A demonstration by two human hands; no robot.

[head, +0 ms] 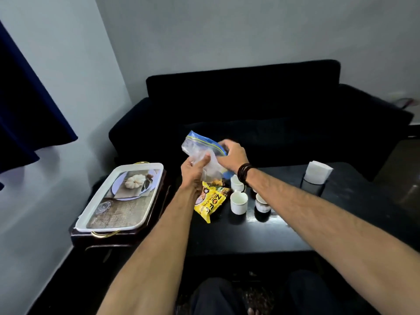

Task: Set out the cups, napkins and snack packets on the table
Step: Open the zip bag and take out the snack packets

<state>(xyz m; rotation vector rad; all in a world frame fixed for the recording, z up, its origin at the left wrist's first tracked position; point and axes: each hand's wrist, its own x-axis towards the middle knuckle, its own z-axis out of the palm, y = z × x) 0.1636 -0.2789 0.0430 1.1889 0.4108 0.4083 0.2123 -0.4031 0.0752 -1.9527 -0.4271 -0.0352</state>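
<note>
Both hands hold a clear and blue snack packet [200, 146] up above the black table [261, 233]. My left hand [193, 170] grips its lower clear part and my right hand [233, 156] grips its right side. Under them a yellow snack packet [210, 202] lies flat on the table. Three white cups stand to its right: one at the back [236, 183], one in front [238, 202], and one [262, 202] partly hidden by my right forearm. A stack of white napkins [317, 172] sits in a dark holder at the table's far right.
A white tray [122, 197] with a printed picture and gold handles rests on a dark side table at the left. A black sofa [261, 105] stands right behind the table. Dark blue curtain [25, 105] hangs at far left. My knees are below the table's near edge.
</note>
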